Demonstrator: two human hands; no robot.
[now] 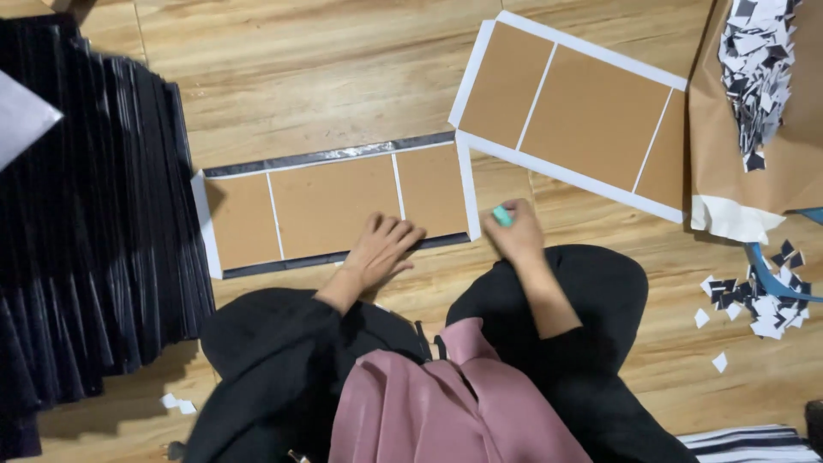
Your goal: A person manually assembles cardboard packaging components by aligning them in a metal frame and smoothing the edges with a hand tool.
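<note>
The person sits on a wooden floor [326, 77], knees in black cloth and a pink garment in the lap. The left hand [383, 249] lies flat, fingers spread, pressing down on the lower edge of a brown cardboard panel [330, 204] that lies on the floor just in front of the knees; the hand grips nothing. This panel is split into three sections by white strips and has dark shiny tape along its top and bottom edges. The right hand [514, 233] is curled closed around a small green tool [502, 215], held at the panel's lower right corner, where a white strip runs down the end. A second cardboard panel [583, 111], edged in white, lies tilted just beyond, its corner touching the first. To the left stands a fanned stack of dark sheets [94, 214]. To the right, brown paper [771, 171] carries a heap of small cut scraps [754, 69], with more scraps [763, 300] scattered on the floor.
</note>
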